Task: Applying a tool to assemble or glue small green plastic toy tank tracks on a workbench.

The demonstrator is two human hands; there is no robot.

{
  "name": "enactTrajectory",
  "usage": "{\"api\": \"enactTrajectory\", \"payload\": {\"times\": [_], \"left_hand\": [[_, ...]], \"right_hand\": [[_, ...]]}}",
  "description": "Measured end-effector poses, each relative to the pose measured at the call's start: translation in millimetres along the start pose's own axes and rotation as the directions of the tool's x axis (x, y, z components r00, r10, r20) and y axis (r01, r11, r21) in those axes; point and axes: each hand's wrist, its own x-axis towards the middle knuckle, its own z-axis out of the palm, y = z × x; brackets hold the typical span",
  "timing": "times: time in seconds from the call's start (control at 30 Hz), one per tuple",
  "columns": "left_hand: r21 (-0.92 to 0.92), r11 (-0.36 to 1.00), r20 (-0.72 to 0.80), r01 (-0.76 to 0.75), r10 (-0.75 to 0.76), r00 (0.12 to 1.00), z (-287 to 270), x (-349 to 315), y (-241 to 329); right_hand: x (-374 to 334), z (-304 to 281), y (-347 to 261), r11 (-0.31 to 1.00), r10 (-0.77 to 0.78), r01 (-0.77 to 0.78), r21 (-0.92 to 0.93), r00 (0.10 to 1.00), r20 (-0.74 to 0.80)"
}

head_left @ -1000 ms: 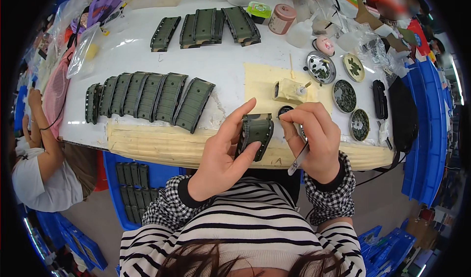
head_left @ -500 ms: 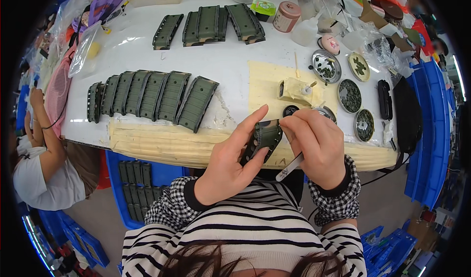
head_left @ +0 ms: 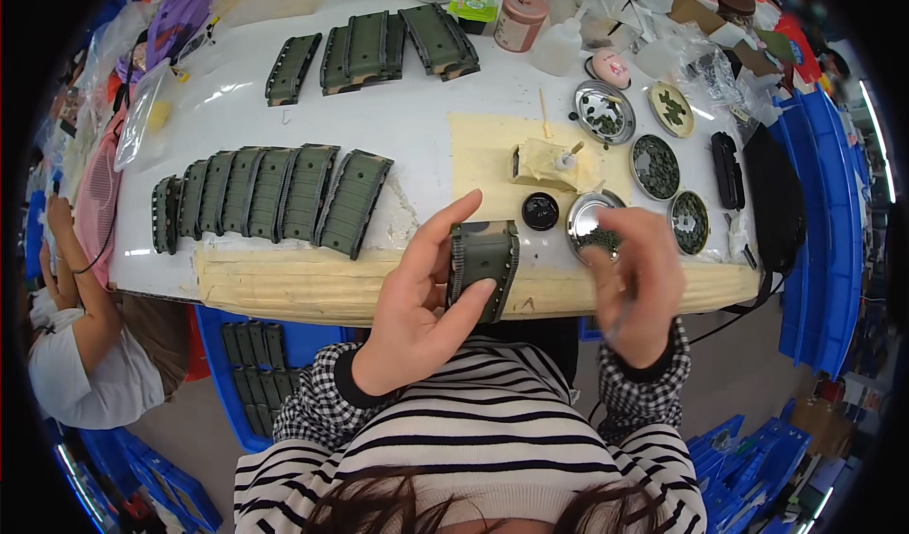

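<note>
We find the left hand (head_left: 402, 328) a little below the middle of the frame, its fingers clamped on a green panel (head_left: 486, 250): the thumb presses the facing side while the other fingers wrap behind the left border. The right hand (head_left: 649, 274), right of it and apart from the panel, is blurred; we cannot tell whether its fingers are together or apart, or what they hold. We judge the panel light, stiff and fairly smooth, its ridged borders likely the more delicate part, so we would take hold across the flat middle. It looks like a short plate, dark green, with brownish camouflage patches at its upper end and darker borders. Just beyond, a steel dish (head_left: 583, 214) with small green pieces (head_left: 599, 239) lies beside a round black pot (head_left: 541, 211). Farther out, similar panels (head_left: 265, 191) form a row at left on the white bench (head_left: 218, 108).
</note>
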Motion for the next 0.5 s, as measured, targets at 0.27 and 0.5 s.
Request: {"api": "enactTrajectory", "payload": {"times": [0.27,0.5], "left_hand": [[-0.184,0.981,-0.015,0.057,-0.061,0.998,-0.8,6.4,-2.6],[-0.23,0.973,-0.033,0.02,-0.029,0.999,2.4,1.1,-2.7]], "right_hand": [[-20.5,-81.9,125.8,0.903,0.319,-0.311,-0.295,0.948,-0.025],[-9.7,-82.0,136.4,0.854,0.457,-0.392,-0.342,0.879,0.136]]}}
